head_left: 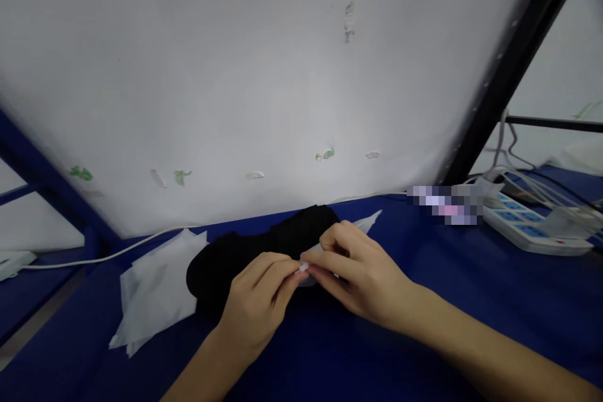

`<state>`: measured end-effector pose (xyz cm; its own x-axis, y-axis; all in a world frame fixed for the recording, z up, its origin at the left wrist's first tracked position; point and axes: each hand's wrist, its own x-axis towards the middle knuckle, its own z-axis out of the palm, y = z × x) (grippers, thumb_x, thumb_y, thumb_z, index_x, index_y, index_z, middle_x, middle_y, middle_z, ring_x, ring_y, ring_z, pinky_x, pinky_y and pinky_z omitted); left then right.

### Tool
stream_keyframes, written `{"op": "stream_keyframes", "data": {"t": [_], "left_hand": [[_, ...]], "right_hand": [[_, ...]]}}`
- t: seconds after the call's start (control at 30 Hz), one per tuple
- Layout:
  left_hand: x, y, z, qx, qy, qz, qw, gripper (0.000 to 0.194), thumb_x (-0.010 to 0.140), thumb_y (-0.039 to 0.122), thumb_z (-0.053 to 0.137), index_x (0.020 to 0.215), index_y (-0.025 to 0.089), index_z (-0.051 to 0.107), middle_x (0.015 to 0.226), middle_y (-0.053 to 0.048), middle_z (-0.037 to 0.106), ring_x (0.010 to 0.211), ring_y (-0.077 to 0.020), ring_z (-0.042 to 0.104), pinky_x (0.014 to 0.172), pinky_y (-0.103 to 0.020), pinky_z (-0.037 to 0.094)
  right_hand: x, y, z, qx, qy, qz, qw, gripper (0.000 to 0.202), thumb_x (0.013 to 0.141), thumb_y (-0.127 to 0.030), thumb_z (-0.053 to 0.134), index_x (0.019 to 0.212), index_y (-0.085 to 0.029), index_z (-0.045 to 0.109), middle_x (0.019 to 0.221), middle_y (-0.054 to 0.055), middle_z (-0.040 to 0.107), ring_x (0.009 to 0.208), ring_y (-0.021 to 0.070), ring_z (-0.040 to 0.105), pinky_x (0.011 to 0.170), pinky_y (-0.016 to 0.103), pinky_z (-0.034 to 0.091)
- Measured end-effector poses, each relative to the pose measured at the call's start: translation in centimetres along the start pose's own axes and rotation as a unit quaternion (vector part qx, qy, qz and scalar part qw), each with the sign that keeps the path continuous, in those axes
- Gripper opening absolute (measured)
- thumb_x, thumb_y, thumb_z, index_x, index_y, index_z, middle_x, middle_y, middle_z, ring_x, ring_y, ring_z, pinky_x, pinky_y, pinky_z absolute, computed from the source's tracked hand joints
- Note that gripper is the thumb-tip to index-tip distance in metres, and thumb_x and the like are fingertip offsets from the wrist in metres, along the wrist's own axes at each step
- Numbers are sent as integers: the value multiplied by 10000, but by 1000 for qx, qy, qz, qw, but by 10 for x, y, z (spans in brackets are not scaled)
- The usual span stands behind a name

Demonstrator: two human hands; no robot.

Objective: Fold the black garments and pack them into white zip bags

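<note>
Both hands meet near the middle of the view, fingertips almost touching. My left hand (257,298) is closed, its thumb and fingers pinching the edge of a translucent white bag (308,281). From the other side my right hand (360,270) pinches the same edge between thumb and fingers. Most of this bag is hidden behind my right hand. Directly behind the hands lies a bundle of black cloth (230,257). To its left, several translucent white bags (162,289) are spread in a loose stack, partly under the cloth.
The blue tabletop (424,352) meets a white wall. At the right are a white power strip (532,226) with blue sockets, tangled cables and a blurred-out object (445,204). A white cable (108,257) runs along the left rear. A dark metal post stands at the right.
</note>
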<state>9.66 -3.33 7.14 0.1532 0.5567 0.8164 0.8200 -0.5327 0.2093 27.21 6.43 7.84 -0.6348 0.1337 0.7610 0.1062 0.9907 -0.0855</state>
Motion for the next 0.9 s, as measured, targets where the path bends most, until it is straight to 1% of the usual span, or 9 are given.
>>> {"op": "stream_keyframes", "data": {"t": [0.13, 0.23, 0.33, 0.4, 0.5, 0.63, 0.73, 0.8, 0.9], "left_hand": [[2, 4, -2, 1, -18, 18, 1000, 88, 878, 85, 646, 863, 171, 637, 791, -13, 652, 703, -109, 610, 660, -237, 550], [2, 4, -2, 17, -37, 58, 997, 109, 886, 72, 619, 890, 177, 645, 789, -15, 646, 691, -118, 578, 630, -255, 529], [2, 0, -4, 29, -42, 68, 996, 136, 878, 44, 596, 870, 175, 633, 784, -17, 626, 681, -123, 545, 612, -268, 503], [2, -5, -8, 34, -44, 57, 997, 154, 872, 28, 587, 840, 175, 618, 775, -16, 605, 684, -124, 531, 604, -266, 487], [3, -13, -16, 44, -39, 30, 998, 178, 877, 24, 580, 809, 188, 600, 768, -10, 583, 694, -123, 517, 590, -259, 466], [5, -22, -25, 72, -39, 13, 997, 168, 881, 50, 589, 802, 198, 589, 769, -4, 578, 708, -125, 523, 612, -267, 471], [6, -24, -30, 81, -57, 2, 995, 143, 882, 65, 589, 838, 201, 593, 796, -9, 585, 745, -134, 545, 660, -281, 492], [6, -23, -32, 82, -75, -4, 994, 139, 886, 78, 576, 930, 206, 604, 891, -32, 609, 833, -158, 571, 739, -315, 514], [7, -18, -35, 89, -111, 16, 990, 289, 890, 83, 541, 1133, 227, 602, 1122, -79, 600, 984, -196, 575, 826, -366, 521]], "right_hand": [[-5, -1, -3, 31, -21, -48, 998, 243, 949, -122, 495, 1123, -202, 644, 940, 81, 649, 817, 197, 539, 724, 361, 492], [-7, -1, -5, 21, -30, -50, 998, 228, 945, -134, 507, 1100, -226, 648, 948, 71, 676, 819, 204, 550, 712, 370, 478], [-8, 9, -10, -13, -49, -36, 998, 205, 944, -152, 511, 1072, -222, 656, 969, 77, 685, 835, 215, 548, 723, 387, 453], [-11, 23, -16, -36, -59, -11, 998, 198, 949, -164, 511, 1064, -223, 660, 990, 83, 680, 856, 222, 546, 748, 397, 438], [-20, 55, -29, -57, -65, 35, 996, 186, 948, -176, 515, 1053, -233, 658, 1020, 84, 666, 899, 232, 543, 784, 410, 427], [-30, 90, -44, -23, -54, 79, 995, 156, 941, -181, 510, 992, -230, 649, 1003, 78, 662, 933, 238, 559, 828, 425, 451], [-33, 97, -49, 41, -57, 133, 989, 116, 947, -242, 518, 965, -227, 632, 980, 76, 657, 919, 234, 577, 807, 412, 482], [-32, 94, -49, 103, -60, 188, 975, 122, 960, -296, 513, 970, -231, 616, 963, 65, 650, 860, 213, 587, 736, 372, 504], [-31, 86, -44, 200, -63, 247, 946, 165, 971, -358, 506, 993, -233, 612, 934, 50, 638, 779, 180, 589, 644, 316, 518]]}}
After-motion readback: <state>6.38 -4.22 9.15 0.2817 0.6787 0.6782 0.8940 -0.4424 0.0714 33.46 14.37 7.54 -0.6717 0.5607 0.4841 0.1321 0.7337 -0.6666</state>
